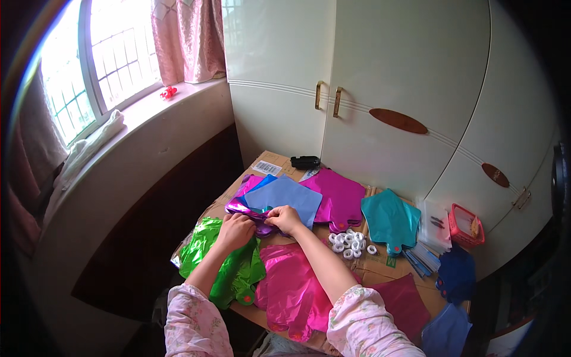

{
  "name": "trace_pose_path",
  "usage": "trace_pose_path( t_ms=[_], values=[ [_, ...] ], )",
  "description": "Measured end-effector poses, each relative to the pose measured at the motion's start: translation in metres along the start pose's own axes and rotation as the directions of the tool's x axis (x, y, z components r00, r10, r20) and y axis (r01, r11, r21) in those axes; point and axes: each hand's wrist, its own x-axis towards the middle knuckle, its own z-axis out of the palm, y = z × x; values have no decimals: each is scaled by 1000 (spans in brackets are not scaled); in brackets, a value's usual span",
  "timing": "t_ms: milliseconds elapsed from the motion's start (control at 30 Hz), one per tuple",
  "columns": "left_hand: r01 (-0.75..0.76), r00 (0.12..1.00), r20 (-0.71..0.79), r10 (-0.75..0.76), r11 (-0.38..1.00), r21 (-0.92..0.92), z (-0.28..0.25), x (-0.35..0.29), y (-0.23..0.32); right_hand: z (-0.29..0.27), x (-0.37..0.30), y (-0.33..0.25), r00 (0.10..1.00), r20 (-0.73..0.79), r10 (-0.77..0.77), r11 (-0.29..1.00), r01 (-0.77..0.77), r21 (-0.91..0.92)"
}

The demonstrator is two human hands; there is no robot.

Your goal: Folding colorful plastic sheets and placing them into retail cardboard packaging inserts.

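Note:
My left hand (pixel 237 231) and my right hand (pixel 284 220) meet at a shiny purple foil balloon (pixel 263 228), flat and creased. Both hands have closed fingers on it, the right one in a pinch at its edge. Just behind them lies a grey-blue flat sheet (pixel 285 196), overlapping more purple and blue foil. A crumpled green foil balloon (pixel 229 268) is under my left forearm. Below my right forearm spreads a pink foil balloon (pixel 291 285). A magenta foil balloon (pixel 339 196) sits to the right of the sheet.
White rings (pixel 349 244) are heaped on the cardboard surface (pixel 380 271). Farther right are a teal foil balloon (pixel 389 217), a clear bag (pixel 434 225), a red basket (pixel 466 226) and dark blue foil (pixel 456 273). A black object (pixel 305 162) stands near the white cupboard (pixel 404 71).

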Motion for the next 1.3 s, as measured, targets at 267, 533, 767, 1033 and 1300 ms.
trace_pose_path(
  t_ms=[267,533,767,1033,1300],
  values=[
    [-50,992,-120,36,992,-116,-4,2,1,1,-2,-2,1000,3,22,1000,-22,-4],
    [41,999,-2,-41,998,47,-1,6,3,1,-6,-10,1000,9,28,1000,-28,-11],
    [16,990,140,-17,1000,10,-16,18,13,-4,-4,0,999,10,39,999,-39,7],
    [409,811,318,-491,865,290,-2,29,-30,1,-2,2,999,26,20,999,-22,40],
    [508,765,302,-568,822,259,-8,31,-39,-23,12,21,982,-167,-83,986,105,129]
  ],
)
